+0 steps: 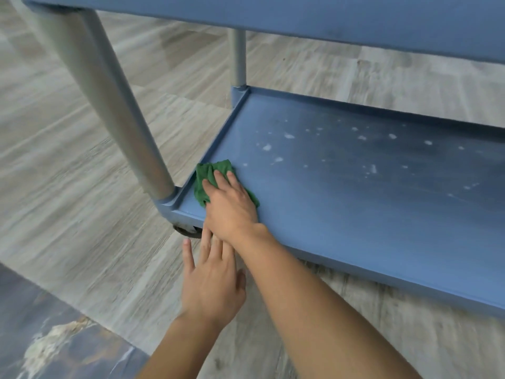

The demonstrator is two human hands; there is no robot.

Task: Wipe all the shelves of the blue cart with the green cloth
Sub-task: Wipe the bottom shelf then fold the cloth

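Note:
The blue cart's bottom shelf (341,209) fills the right half of the head view, with white specks scattered over its far part. A green cloth (209,175) lies bunched in the shelf's near left corner. My right hand (231,207) presses flat on the cloth, fingers pointing toward the corner. My left hand (211,280) is spread open beside the shelf's front edge, its fingertips tucked under my right wrist, holding nothing. An upper shelf (328,20) of the cart crosses the top of the view.
Two grey cart legs rise from the shelf's corners, one near (114,105) and one far (237,58). A black caster (185,230) shows under the near corner. Pale wood-look floor (68,173) surrounds the cart, with a dark blue patterned patch (54,332) at bottom left.

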